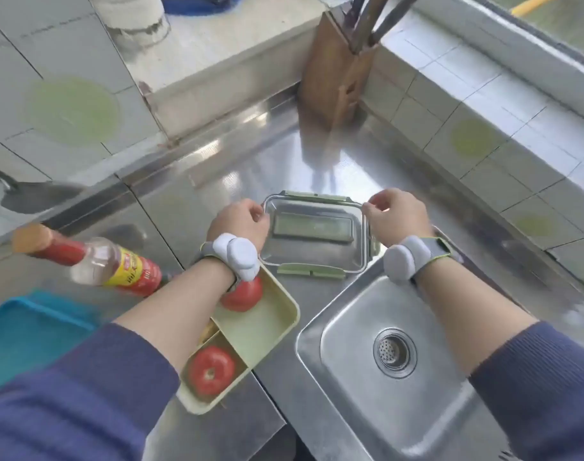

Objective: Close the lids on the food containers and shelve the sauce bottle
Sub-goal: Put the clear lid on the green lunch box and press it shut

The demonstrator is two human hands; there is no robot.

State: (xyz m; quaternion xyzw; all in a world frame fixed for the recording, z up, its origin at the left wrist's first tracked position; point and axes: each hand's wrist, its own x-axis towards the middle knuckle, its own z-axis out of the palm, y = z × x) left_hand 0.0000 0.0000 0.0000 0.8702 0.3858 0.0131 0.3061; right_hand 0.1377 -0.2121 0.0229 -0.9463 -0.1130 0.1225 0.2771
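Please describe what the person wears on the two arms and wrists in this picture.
Both forearms are bare from the wrist to the pushed-up sleeves. Each sleeve, the left sleeve and the right sleeve, is dark blue ribbed knit. On each wrist sits a grey strap with a yellow-green edge carrying rounded pale lavender pads: the left wristband and the right wristband. No rings or gloves show on the left hand or right hand.

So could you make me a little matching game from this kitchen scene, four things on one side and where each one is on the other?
Things:
1. sauce bottle
2. metal container
3. tomato
4. knife block

Places:
A. in the back corner of the counter
B. in a compartment of the open green lunch box
C. lying on its side at the left
D. between the left hand and the right hand

Pairs: 1-C, 2-D, 3-B, 4-A
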